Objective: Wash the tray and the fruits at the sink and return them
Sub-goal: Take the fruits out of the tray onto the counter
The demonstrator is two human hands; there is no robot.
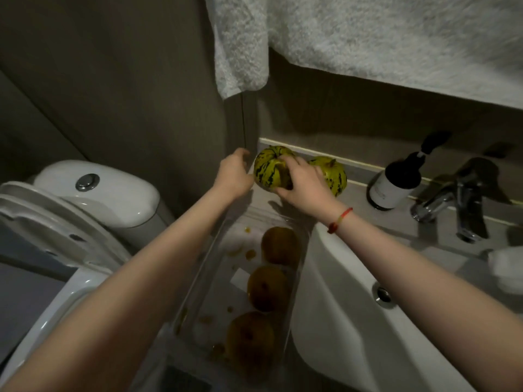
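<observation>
Here the right hand [304, 179] lies over the striped melon [270, 168] at the far left corner of the counter [396, 222], fingers curled round its top and near side, so it has hold of the fruit. The left hand [233, 174] sits just beside the melon's left flank, fingers loosely bent and spread; whether they touch the rind I cannot tell, and they hold nothing. A second melon [334, 174] rests just behind the right hand, against the back ledge.

The clear tray [198, 284] runs lengthwise from the near edge of the view toward the melons, its far end close below both hands. Three brown fruits [270, 287] sit in a row along its right side, and orange smears dot its floor. Its right wall lies along the left rim of the sink [339, 306], and the tap [464, 199] stands well to the right, beyond a dark pump bottle [396, 182].

So the washing place lies right of and nearer than the held melon, on the right hand's own side. That hand is better placed to carry it across, I judge, with the left free to steady the tray. Nothing looks washed yet.
</observation>
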